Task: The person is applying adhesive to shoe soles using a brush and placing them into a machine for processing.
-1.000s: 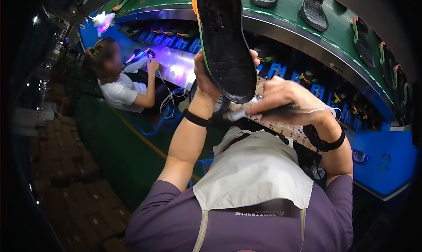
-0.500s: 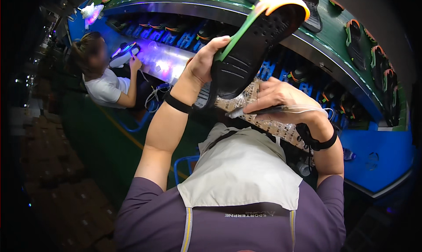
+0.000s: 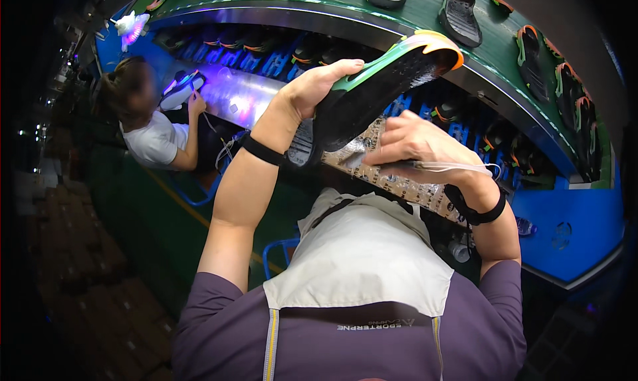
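My left hand (image 3: 309, 92) is closed on the edge of a black shoe sole (image 3: 365, 105) with a raised green-to-orange rim. The sole is held up at a tilt, its dark face turned toward me. Below and to its right, my right hand (image 3: 422, 145) grips a thin dark pen-like tool with a clear tube (image 3: 455, 166) running back over the wrist. The tool's tip is blurred and sits apart from the sole. Another dark ridged sole (image 3: 302, 144) lies just behind my left wrist, partly hidden.
A bench top covered in printed brown tape (image 3: 419, 190) lies under my right hand. Beyond it, a green conveyor belt (image 3: 419, 22) carries several soles above a shelf of shoe parts. At left, a co-worker (image 3: 156, 132) handles a shoe (image 3: 183, 92) beside a purple-lit metal surface (image 3: 249, 92).
The sole in my left hand has tipped over and dropped a little, so its face shows at a flatter angle. My right hand has shifted only slightly, still holding the tool.
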`<move>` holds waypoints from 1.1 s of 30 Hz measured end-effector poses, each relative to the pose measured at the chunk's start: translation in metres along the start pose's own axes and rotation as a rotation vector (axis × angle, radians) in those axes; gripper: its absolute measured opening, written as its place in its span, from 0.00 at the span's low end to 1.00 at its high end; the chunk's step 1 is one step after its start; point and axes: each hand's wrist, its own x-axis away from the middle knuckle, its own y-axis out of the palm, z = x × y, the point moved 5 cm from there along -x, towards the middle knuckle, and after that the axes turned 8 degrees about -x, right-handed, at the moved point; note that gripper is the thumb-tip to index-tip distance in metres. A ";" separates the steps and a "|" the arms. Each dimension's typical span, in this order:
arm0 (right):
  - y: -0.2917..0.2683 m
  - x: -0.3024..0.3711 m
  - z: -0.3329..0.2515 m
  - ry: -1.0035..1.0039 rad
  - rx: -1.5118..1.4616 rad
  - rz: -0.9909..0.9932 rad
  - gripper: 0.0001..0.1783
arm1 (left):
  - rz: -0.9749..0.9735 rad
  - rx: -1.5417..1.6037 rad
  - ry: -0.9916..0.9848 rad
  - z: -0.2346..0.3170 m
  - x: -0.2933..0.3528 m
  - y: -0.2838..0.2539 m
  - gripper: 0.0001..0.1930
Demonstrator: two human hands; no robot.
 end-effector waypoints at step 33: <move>0.006 0.021 0.078 0.601 -0.601 0.875 0.13 | 0.052 0.299 0.397 -0.092 0.049 0.022 0.38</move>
